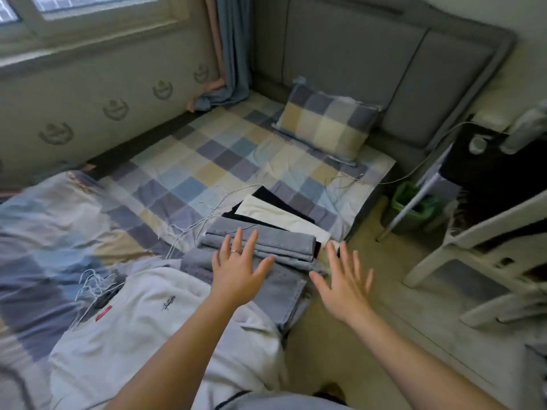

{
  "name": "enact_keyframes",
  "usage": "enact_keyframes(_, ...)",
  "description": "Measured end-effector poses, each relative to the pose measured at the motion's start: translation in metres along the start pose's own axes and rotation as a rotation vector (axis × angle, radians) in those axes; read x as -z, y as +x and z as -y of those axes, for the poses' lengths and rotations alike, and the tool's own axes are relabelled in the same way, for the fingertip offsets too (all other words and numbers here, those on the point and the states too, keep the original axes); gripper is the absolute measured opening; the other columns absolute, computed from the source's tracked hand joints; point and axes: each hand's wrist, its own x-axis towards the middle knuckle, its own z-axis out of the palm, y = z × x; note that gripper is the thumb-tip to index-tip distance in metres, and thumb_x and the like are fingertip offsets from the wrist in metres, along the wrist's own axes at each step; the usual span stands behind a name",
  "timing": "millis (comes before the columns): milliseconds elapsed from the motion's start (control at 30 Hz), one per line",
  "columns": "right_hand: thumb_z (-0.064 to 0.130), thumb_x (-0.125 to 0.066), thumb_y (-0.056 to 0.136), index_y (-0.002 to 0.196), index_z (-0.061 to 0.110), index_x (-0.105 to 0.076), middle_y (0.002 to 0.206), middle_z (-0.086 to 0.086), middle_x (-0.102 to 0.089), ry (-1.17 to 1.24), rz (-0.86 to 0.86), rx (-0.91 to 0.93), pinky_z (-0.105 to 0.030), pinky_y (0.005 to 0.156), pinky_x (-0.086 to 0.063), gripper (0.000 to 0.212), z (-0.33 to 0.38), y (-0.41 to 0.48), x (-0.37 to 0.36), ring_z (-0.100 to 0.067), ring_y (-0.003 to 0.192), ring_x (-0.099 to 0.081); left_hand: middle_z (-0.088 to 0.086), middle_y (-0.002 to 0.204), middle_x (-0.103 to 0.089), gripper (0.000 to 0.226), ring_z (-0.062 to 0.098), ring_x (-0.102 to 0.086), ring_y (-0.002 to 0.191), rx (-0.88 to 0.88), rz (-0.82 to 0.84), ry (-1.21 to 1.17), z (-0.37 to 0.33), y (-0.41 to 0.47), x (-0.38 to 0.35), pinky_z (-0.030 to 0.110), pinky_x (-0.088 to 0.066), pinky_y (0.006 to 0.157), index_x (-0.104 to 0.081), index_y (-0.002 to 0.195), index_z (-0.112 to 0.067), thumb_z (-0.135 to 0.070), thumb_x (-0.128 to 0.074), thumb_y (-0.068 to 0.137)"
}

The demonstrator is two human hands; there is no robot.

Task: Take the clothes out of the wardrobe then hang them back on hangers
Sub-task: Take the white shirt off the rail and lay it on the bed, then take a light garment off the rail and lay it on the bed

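Head view, bedside. The left hand [239,273], fingers straight and spread and wearing a ring, lies over a stack of folded grey garments [275,247] at the near edge of the bed [189,173]. Whether the palm touches the cloth cannot be told. The right hand [343,279], equally flat and splayed, holds nothing and hangs just beside the stack, over the bed's edge and the floor [355,335]. Behind the grey stack lie a folded cream garment [278,213] and a black garment [268,193]. Loose wire hangers [192,223] lie just left of the stack, with more wire hangers [94,282] beside a white shirt [142,321] spread in the foreground. A checked pillow [325,122] leans near the grey headboard [384,69]. A white chair [473,250] and a green bin [411,205] stand on the floor to the right.
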Motion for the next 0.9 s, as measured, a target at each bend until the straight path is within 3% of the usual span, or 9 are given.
enact_keyframes(267,0.07,-0.024,0.093,0.151,0.041,0.018,0.16,0.006,0.024,0.04,-0.193,-0.243,-0.061,0.117,0.004,0.077,-0.193,-0.009,0.097,-0.024,0.148,0.019,-0.004,0.165,0.012,0.073,0.024,0.015,0.151,-0.319,0.09,0.114,-0.224,0.05,-0.091,0.052,0.003,0.122,0.001,0.155,-0.045,-0.074,-0.02,0.091)
enact_keyframes(367,0.07,-0.024,0.093,0.149,0.041,0.02,0.159,0.007,0.027,0.073,-0.257,-0.379,-0.059,0.117,0.007,0.077,-0.262,-0.027,0.129,-0.023,0.147,0.022,-0.004,0.165,0.013,0.081,0.024,0.016,0.151,-0.49,0.149,0.161,-0.308,0.06,-0.125,0.051,0.006,0.121,0.004,0.155,-0.044,-0.08,-0.011,0.084)
enact_keyframes(500,0.069,-0.024,0.094,0.15,0.042,0.019,0.159,0.007,0.026,0.105,-0.362,-0.533,-0.057,0.117,0.01,0.076,-0.348,-0.066,0.169,-0.021,0.147,0.023,-0.008,0.164,0.014,0.076,0.023,0.016,0.151,-0.758,0.201,0.178,-0.42,0.06,-0.166,0.048,0.01,0.118,0.004,0.155,-0.044,-0.078,-0.016,0.089)
enact_keyframes(600,0.069,-0.023,0.094,0.151,0.042,0.017,0.16,0.009,0.025,0.118,-0.443,-0.647,-0.058,0.117,0.008,0.075,-0.403,-0.097,0.194,-0.02,0.147,0.022,-0.007,0.164,0.015,0.083,0.023,0.017,0.151,-0.946,0.281,0.197,-0.498,0.055,-0.195,0.05,0.009,0.118,0.005,0.155,-0.043,-0.083,-0.005,0.082)
enact_keyframes(767,0.071,-0.02,0.092,0.15,0.042,0.017,0.161,0.008,0.02,0.075,-0.598,-0.881,-0.058,0.117,0.008,0.075,-0.476,-0.148,0.233,-0.022,0.148,0.018,-0.008,0.163,0.019,0.079,0.021,0.02,0.15,-1.248,0.379,0.203,-0.624,0.041,-0.243,0.05,0.01,0.119,0.007,0.154,-0.045,-0.081,-0.007,0.085)
enact_keyframes(900,0.078,-0.006,0.082,0.15,0.041,0.017,0.161,0.009,0.023,0.026,-0.717,-1.047,-0.057,0.115,0.011,0.081,-0.527,-0.178,0.272,-0.022,0.148,0.02,-0.008,0.164,0.016,0.085,0.022,0.015,0.151,-1.474,0.407,0.173,-0.733,0.027,-0.273,0.05,0.005,0.12,0.006,0.154,-0.045,-0.084,-0.002,0.079)
